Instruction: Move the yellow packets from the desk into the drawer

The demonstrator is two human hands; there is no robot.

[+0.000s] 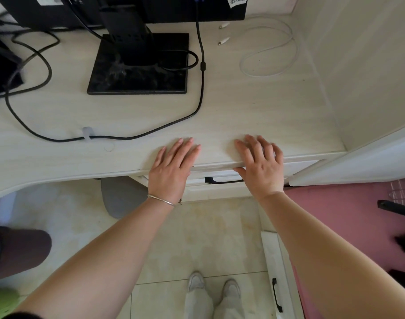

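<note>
Along the desk's [243, 107] front edge, both hands lay flat, palms down, fingers spread and grasping nothing. Left hand [172, 168] rested beside the right hand [260, 165], a silver bangle [161, 200] round its wrist. Just under that edge sat the drawer [220, 174], its front nearly flush and its black handle [222, 180] showing between the two hands. Yellow packets could not be seen anywhere. Near the back edge stood a monitor base [139, 72], black cable [197, 107] trailing forward.

You're at a home study desk [243, 107]: monitor stand [139, 65] upper centre, black cables [200, 65] trailing, white charging cable [269, 49] upper right, pink bedding [339, 217] at the right edge.
</note>
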